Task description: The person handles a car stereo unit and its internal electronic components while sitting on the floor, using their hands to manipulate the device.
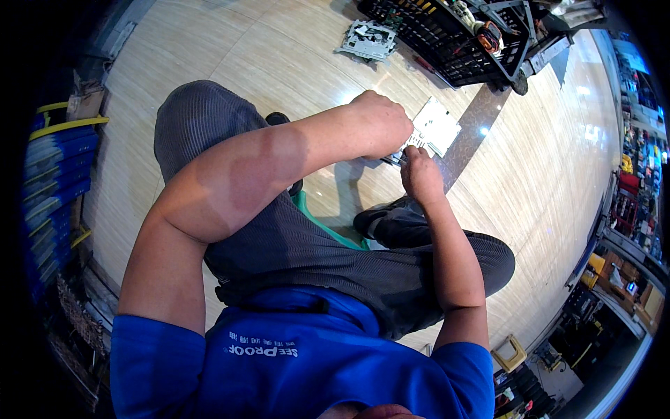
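A flat silver metal plate assembly (pixel 437 124), with small holes and a slotted section at its near end, is just beyond my hands above the floor. My left hand (pixel 382 124) is closed over its near left side, back of the hand up; its fingertips and whatever they grip are hidden. At the near edge, my right hand (pixel 422 176) pinches the slotted end between thumb and fingers. A short dark edge shows below my left hand, too small to name. Another silver metal chassis (pixel 368 40) lies on the floor farther off.
A black plastic crate (pixel 447 42) holding tools and cables stands at the far right. Blue bins with yellow edges (pixel 59 188) are stacked at the left. Crowded shelves (pixel 631 195) line the right side. A green stool edge (pixel 328 227) shows between my legs, on the tiled floor (pixel 279 49).
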### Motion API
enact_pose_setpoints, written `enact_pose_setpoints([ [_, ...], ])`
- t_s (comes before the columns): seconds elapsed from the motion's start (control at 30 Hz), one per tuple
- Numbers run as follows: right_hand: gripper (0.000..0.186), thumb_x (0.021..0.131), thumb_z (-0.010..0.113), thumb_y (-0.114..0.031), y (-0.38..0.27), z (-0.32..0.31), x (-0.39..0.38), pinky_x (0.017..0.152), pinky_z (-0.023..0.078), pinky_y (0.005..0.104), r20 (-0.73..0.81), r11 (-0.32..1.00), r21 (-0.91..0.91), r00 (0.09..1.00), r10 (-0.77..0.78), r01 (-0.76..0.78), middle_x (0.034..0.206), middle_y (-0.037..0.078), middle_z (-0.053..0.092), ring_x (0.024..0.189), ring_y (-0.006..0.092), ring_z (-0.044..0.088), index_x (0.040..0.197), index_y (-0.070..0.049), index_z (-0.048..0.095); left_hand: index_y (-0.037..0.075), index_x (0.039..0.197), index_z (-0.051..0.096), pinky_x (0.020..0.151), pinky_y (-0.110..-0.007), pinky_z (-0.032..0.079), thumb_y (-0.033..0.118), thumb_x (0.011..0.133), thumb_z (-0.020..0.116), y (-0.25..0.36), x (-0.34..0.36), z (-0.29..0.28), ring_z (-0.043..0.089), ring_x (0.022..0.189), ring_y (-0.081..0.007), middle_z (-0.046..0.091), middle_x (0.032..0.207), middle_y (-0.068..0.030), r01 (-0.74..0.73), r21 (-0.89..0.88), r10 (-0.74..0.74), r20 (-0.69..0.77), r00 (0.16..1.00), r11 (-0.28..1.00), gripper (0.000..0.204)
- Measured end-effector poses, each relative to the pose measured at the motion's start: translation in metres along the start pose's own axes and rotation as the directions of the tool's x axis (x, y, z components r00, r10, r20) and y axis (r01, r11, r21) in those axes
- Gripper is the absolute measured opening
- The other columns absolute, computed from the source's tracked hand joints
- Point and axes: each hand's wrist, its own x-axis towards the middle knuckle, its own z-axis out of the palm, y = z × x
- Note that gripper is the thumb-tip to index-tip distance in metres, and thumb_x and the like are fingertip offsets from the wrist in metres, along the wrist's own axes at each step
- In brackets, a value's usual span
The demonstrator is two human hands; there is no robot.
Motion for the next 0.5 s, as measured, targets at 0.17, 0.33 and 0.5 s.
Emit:
enact_pose_setpoints([
  [0.17, 0.013, 0.091, 0.052, -0.009, 0.0031, 0.0035, -0.0001, 0.074, 0.056, 0.0521, -0.014, 1.0, -0.002, 1.0, -0.02, 0.02, 0.098, 0.027, 0.065, 0.084, 0.0446, 0.068, 0.102, -0.002, 0.057, 0.006, 0.116, 0.066, 0.092, -0.045, 0.052, 0.031, 0.092, 0.069, 0.0002, 0.0003, 0.0006, 0.067, 0.108, -0.0337, 0.068, 0.114, -0.0171, 0.001, 0.009, -0.001, 0.003, 1.0, 1.0, 0.035],
  [0.33, 0.013, 0.09, 0.054, -0.008, 0.0057, 0.0053, 0.002, 0.073, 0.056, 0.0524, 0.008, 1.0, -0.018, 1.0, 0.009, -0.009, 0.097, 0.027, 0.065, 0.082, 0.0449, 0.068, 0.102, -0.002, 0.057, 0.006, 0.115, 0.066, 0.091, -0.045, 0.053, 0.03, 0.091, 0.069, -0.0006, -0.0004, 0.0017, 0.068, 0.107, -0.0339, 0.069, 0.112, -0.0172, -0.012, -0.016, 0.011, -0.034, 0.999, 1.0, 0.034],
  [0.5, 0.016, 0.088, 0.056, -0.006, 0.0076, 0.0062, 0.0006, 0.073, 0.055, 0.0529, -0.023, 0.999, 0.035, 1.0, -0.005, 0.006, 0.097, 0.028, 0.064, 0.083, 0.0458, 0.067, 0.103, -0.001, 0.057, 0.006, 0.114, 0.066, 0.089, -0.045, 0.054, 0.03, 0.091, 0.07, -0.0001, 0.0013, 0.0045, 0.068, 0.105, -0.0343, 0.069, 0.111, -0.0174, -0.004, 0.011, 0.004, -0.03, 1.0, 1.0, 0.034],
])
